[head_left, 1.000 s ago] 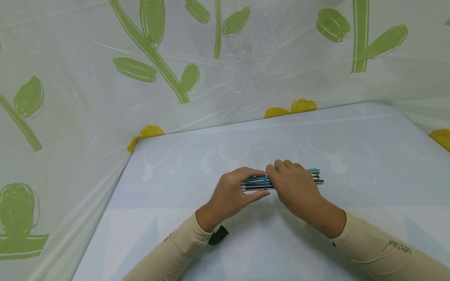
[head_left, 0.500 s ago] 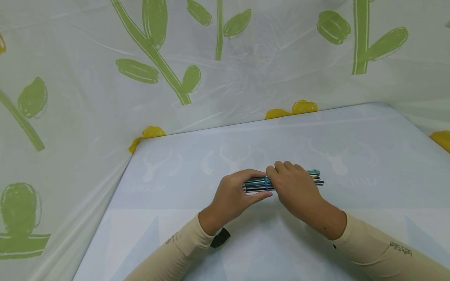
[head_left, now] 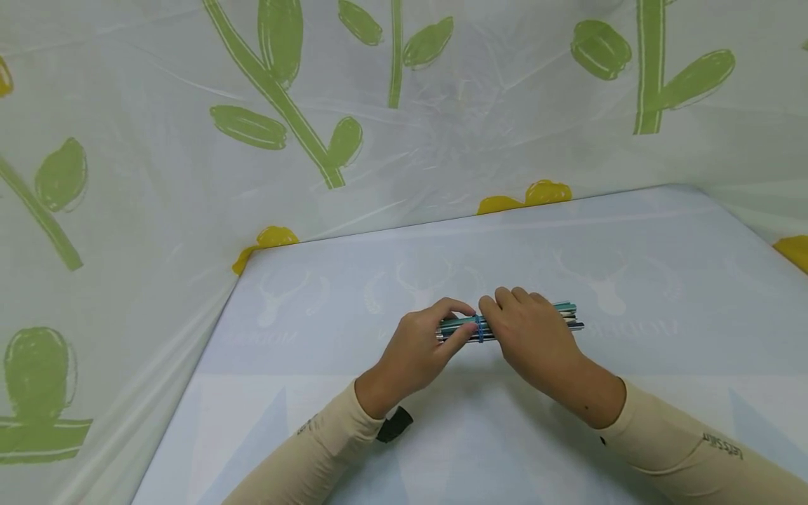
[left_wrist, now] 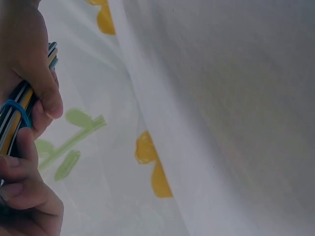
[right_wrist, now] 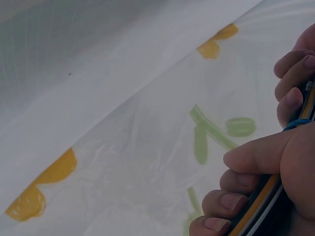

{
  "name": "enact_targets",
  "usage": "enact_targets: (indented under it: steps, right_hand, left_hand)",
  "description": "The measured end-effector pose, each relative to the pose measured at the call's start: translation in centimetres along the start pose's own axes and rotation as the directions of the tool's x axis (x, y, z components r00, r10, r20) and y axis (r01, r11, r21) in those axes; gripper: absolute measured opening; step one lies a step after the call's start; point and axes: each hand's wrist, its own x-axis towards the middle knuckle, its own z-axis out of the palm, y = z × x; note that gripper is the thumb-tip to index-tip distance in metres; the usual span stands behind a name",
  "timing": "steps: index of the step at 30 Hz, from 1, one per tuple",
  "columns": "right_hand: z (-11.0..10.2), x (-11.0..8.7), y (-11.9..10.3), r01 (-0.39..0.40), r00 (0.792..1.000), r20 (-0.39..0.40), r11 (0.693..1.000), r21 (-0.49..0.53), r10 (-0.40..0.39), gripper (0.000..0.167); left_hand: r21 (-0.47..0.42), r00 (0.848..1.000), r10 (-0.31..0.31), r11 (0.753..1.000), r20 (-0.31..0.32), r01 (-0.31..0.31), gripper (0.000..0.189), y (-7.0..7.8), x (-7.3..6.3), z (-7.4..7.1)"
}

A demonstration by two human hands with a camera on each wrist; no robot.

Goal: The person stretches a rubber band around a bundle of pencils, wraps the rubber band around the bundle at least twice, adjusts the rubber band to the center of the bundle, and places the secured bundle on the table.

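Observation:
A bundle of slim pencils (head_left: 566, 308), in teal, dark, white and yellow, lies crosswise between both hands above the table. Around it near the middle runs a blue rubber band (head_left: 480, 328). My right hand (head_left: 536, 344) grips the bundle right of the band, its fingers wrapped over the far side. At the other end, my left hand (head_left: 410, 354) holds the pencils with curled fingers, its thumb on the near side against the band. In the left wrist view the band (left_wrist: 19, 109) shows between the two hands. The palms hide much of the pencils.
The table (head_left: 315, 435) wears a pale cloth with faint deer-head prints. Behind it hangs a whitish curtain (head_left: 473, 140) with green leaves and yellow shapes. A small black object (head_left: 395, 425) sits at the left wrist.
My left thumb has moved from below the bundle up onto its near side, at the band. The band now looks doubled into strands. The right hand keeps its grip.

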Motion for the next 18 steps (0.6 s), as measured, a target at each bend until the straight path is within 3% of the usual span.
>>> enact_targets:
  steps: [9, 18]
  right_hand:
    - [0.04, 0.16, 0.06, 0.001, 0.999, -0.032, 1.000, 0.000, -0.001, 0.034]
    - [-0.11, 0.22, 0.20, -0.026, 0.999, -0.033, 1.000, 0.003, 0.026, 0.037]
  left_hand:
    - [-0.072, 0.998, 0.024, 0.997, -0.055, -0.028, 0.019, -0.37, 0.06, 0.11]
    - [-0.104, 0.999, 0.007, 0.995, -0.048, -0.012, 0.016, -0.42, 0.13, 0.07]
